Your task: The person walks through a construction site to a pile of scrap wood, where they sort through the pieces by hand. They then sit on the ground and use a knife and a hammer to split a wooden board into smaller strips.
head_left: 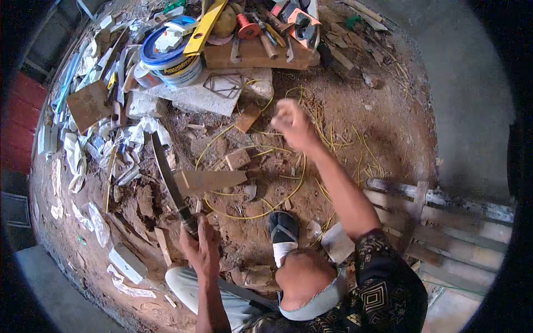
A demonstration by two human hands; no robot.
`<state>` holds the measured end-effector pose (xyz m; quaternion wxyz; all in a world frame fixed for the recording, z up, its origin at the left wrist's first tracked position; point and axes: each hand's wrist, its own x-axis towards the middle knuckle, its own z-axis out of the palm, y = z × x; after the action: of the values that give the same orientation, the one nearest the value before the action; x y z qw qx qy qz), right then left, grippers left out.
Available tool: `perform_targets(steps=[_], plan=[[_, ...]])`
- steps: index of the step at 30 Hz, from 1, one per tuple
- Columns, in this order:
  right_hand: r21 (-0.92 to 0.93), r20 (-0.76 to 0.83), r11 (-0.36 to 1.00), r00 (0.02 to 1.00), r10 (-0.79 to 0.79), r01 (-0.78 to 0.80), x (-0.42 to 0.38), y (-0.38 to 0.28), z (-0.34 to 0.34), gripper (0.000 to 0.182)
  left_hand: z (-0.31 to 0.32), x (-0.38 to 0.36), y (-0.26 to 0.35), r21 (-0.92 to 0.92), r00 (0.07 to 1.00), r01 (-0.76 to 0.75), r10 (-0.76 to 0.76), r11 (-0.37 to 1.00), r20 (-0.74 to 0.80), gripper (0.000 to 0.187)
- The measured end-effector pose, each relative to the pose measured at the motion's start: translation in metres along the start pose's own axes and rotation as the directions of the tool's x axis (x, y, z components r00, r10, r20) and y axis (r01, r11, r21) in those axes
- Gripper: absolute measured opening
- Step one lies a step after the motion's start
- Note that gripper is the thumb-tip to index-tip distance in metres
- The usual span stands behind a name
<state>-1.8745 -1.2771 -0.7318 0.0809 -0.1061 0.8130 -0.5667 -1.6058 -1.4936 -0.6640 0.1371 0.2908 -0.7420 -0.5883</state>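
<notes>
My left hand [201, 247] is wrapped round the dark handle of a machete [166, 169], whose long blade points up and away to the left. Just right of the blade lies a flat wooden board [216, 181]. My right hand [293, 123] is raised with the arm stretched forward, above the yellow cord [303, 172] looped on the dirt. Its fingers look loosely curled but are blurred, and nothing held shows in them. Nearest to it is a wooden block [247, 118]; a smaller wooden block [239, 159] lies closer to the board.
At the back stand a blue-and-white bucket [176, 71], a yellow spirit level [205, 28] and a wooden toolbox [222, 57] holding tools. Rubbish and plastic scraps [100, 222] cover the left side. My sandalled foot [285, 226] is close in front; wooden slats [461, 222] lie right.
</notes>
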Motion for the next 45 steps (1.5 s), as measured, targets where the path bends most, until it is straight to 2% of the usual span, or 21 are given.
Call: perform_targets(steps=[4,7,13,14,15,17,18,21,23,25,26,27,29,33,35,37,39,41,42,43,45], plan=[[-0.061,-0.355,0.992,0.932,0.078,-0.106,0.11,0.008,-0.039,0.052,0.01,0.001,0.025,-0.122,0.995,0.097,-0.096,0.988,0.015,0.009],[0.165,-0.26,0.945,0.912,0.317,-0.282,0.161,-0.001,-0.059,0.062,0.018,0.001,0.015,-0.107,0.998,0.062,-0.063,0.992,-0.003,0.01],[0.141,-0.239,0.935,0.905,0.352,-0.327,0.194,-0.008,-0.052,0.05,0.021,-0.001,0.027,-0.132,0.983,0.184,-0.185,0.974,0.006,0.012],[-0.503,-0.416,0.864,0.877,-0.241,-0.001,0.201,0.009,-0.047,0.04,0.02,-0.002,0.023,-0.088,0.994,0.108,-0.109,0.99,-0.01,0.013],[-0.502,-0.412,0.865,0.88,-0.238,-0.001,0.205,0.025,-0.047,0.04,0.02,-0.002,0.021,-0.044,0.999,0.026,-0.027,0.999,-0.02,0.014],[-0.689,-0.303,0.677,0.746,-0.592,0.257,0.189,0.004,-0.037,0.039,0.024,-0.003,0.03,-0.124,0.987,0.157,-0.16,0.98,-0.016,0.015],[-0.534,-0.189,0.836,0.947,-0.261,0.124,0.175,-0.024,-0.03,0.044,0.024,-0.005,0.027,-0.136,0.991,0.117,-0.125,0.984,-0.049,0.015],[-0.797,-0.154,0.587,0.894,-0.421,0.139,0.192,-0.002,-0.007,0.049,0.023,-0.007,0.03,-0.069,0.996,0.062,-0.067,0.996,-0.065,0.015],[-0.797,-0.12,0.557,0.843,-0.524,0.233,0.207,-0.004,-0.007,0.053,0.024,-0.005,0.033,0.005,0.998,0.04,-0.039,0.999,-0.054,0.015],[-0.814,-0.102,0.563,0.92,-0.379,0.142,0.219,-0.01,-0.006,0.058,0.027,-0.008,0.035,-0.09,0.994,0.104,-0.107,0.991,-0.032,0.013],[-0.759,-0.103,0.651,0.988,-0.116,-0.002,0.211,-0.042,-0.008,0.061,0.028,-0.008,0.034,-0.176,0.993,0.117,-0.121,0.977,-0.011,0.012],[-0.758,-0.097,0.652,0.988,-0.124,0.008,0.212,-0.055,-0.011,0.061,0.026,-0.008,0.033,-0.179,0.993,0.112,-0.118,0.977,-0.021,0.012],[-0.909,-0.001,0.386,0.925,-0.381,0.158,0.218,-0.062,-0.025,0.056,0.024,-0.007,0.035,0.04,0.994,0.107,-0.106,0.994,-0.005,0.011],[-0.906,0.072,0.405,0.989,-0.129,0.119,0.281,-0.051,-0.059,0.048,0.024,-0.006,0.036,-0.032,0.993,0.101,-0.099,0.994,0.058,0.011],[-0.876,0.06,0.469,0.989,-0.133,0.116,0.251,-0.102,-0.069,0.046,0.024,-0.004,0.043,0.013,0.997,0.068,-0.068,0.998,0.043,0.011],[-0.633,-0.139,0.774,0.981,-0.138,0.019,0.23,-0.122,-0.07,0.063,0.023,-0.005,0.041,0.06,0.999,0.04,-0.041,0.997,0.015,0.011],[-0.569,-0.06,0.823,0.997,-0.045,0.003,0.238,-0.111,-0.083,0.074,0.021,-0.003,0.028,-0.009,0.997,0.052,-0.052,0.999,0.064,0.011],[-0.272,-0.253,0.962,0.965,-0.075,0.004,0.24,-0.106,-0.076,0.067,0.022,-0.001,0.03,-0.041,0.995,0.076,-0.073,0.996,0.071,0.01],[-0.072,-0.141,0.996,0.989,0.04,-0.05,0.238,-0.105,-0.085,0.052,0.022,0.0,0.031,-0.065,0.992,0.104,-0.099,0.992,0.077,0.01],[-0.074,-0.139,0.996,0.989,0.043,-0.054,0.229,-0.105,-0.088,0.052,0.022,0.001,0.031,-0.065,0.992,0.108,-0.103,0.992,0.078,0.01],[0.351,-0.108,0.933,0.993,-0.039,0.075,0.215,-0.105,-0.091,0.034,0.02,0.003,0.028,-0.061,0.988,0.136,-0.131,0.989,0.084,0.014]])
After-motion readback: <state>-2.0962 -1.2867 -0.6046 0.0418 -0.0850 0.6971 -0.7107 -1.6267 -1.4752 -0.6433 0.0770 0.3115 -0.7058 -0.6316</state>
